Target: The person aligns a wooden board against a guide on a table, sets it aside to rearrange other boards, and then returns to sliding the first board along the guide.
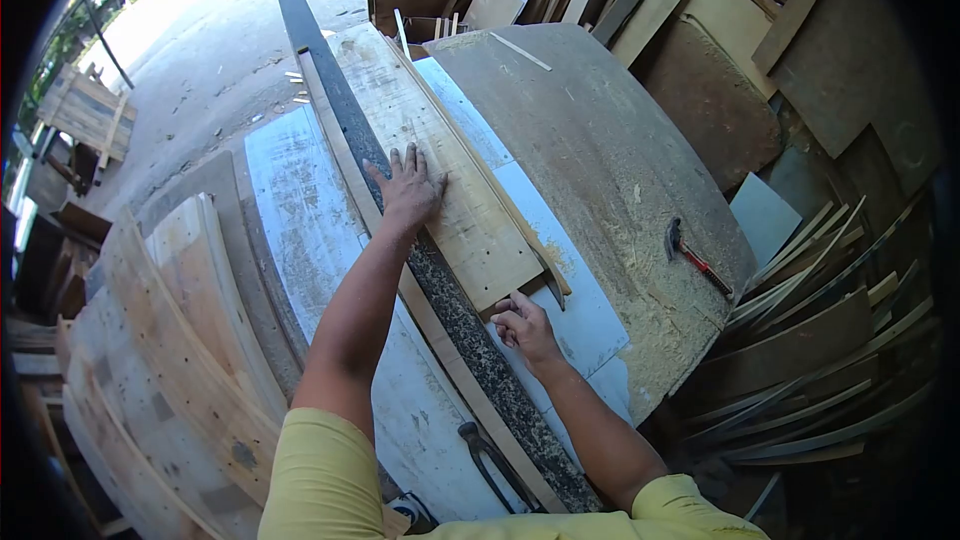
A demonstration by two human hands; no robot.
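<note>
A long pale wooden plank (440,150) lies lengthwise on a table-saw bench, its left edge against a long dark fence rail (340,105). My left hand (408,190) lies flat on the plank with fingers spread, pressing near the rail. My right hand (522,325) has its fingers curled against the plank's near end. A thin strip (500,195) runs along the plank's right side, slightly apart from it. Whether a blade shows between them I cannot tell.
The bench top (600,170) is covered in sawdust, and a hammer (695,258) with a red handle lies at its right edge. Pincers (490,455) rest near the bench's front. Curved boards (170,340) stack at left; thin offcut strips (820,320) and scrap boards pile at right.
</note>
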